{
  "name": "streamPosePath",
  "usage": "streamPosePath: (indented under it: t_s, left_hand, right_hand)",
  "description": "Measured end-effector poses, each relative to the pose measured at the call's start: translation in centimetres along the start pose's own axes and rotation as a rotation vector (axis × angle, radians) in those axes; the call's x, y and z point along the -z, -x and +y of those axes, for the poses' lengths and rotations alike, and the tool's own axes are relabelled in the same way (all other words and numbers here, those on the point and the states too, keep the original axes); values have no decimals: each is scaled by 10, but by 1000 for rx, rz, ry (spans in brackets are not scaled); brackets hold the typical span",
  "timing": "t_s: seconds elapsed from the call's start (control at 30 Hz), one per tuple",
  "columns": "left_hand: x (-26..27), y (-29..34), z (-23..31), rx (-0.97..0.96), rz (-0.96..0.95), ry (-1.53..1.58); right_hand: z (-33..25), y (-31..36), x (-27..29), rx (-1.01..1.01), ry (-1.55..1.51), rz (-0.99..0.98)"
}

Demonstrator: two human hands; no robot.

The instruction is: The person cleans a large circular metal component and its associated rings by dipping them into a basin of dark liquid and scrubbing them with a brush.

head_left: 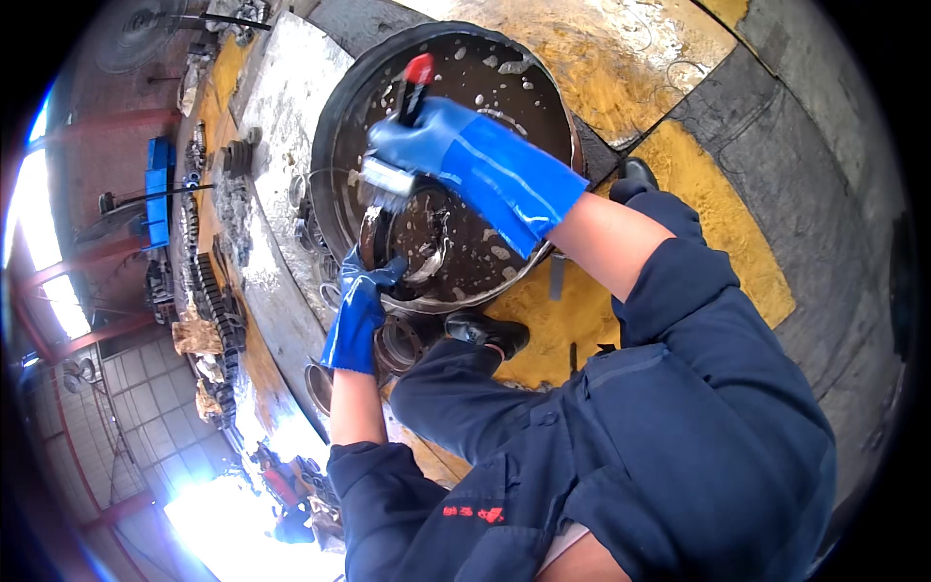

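In a blue rubber glove, my right hand [419, 144] is closed round a paintbrush [388, 177] with a black, red-tipped handle and a silver ferrule. The brush is a little blurred, its bristles pointing down at a curved metal ring [372, 233]. My left hand [367, 289], also gloved in blue, grips the ring's near edge at the basin's front left. Part of the ring is hidden by the gloves and brush. Both hands work over a round, dark basin [328, 116] of brown liquid with foam patches floating on it.
Metal rings [398, 341] lie on the floor beside the basin, close to my left forearm. My shoes [488, 332] stand near its rim. Yellow and grey floor plates [669, 184] surround it. Chains and machine parts [218, 301] line the left, with a blue box-like object [158, 192] beyond.
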State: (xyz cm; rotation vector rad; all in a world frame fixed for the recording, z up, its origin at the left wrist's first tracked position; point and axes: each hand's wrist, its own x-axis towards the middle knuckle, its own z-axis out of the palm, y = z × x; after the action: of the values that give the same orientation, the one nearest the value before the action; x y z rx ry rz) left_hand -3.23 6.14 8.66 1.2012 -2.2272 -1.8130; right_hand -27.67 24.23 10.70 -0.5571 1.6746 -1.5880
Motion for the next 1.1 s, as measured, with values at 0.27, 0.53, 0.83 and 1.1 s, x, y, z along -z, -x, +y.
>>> streamPosePath:
  t_s: [0.27, 0.53, 0.83, 1.1]
  left_hand:
    - [5, -8, -21, 26, 18, 117]
    - [-4, 7, -7, 2, 56, 153]
    - [-10, 3, -4, -41, 12, 96]
    - [-8, -6, -15, -105, 114, 75]
  right_hand:
    - [17, 8, -82, 222, 156, -101]
    - [13, -19, -12, -153, 218, 30]
    - [122, -48, -1, -243, 190, 262]
    - [95, -24, -7, 31, 135, 49]
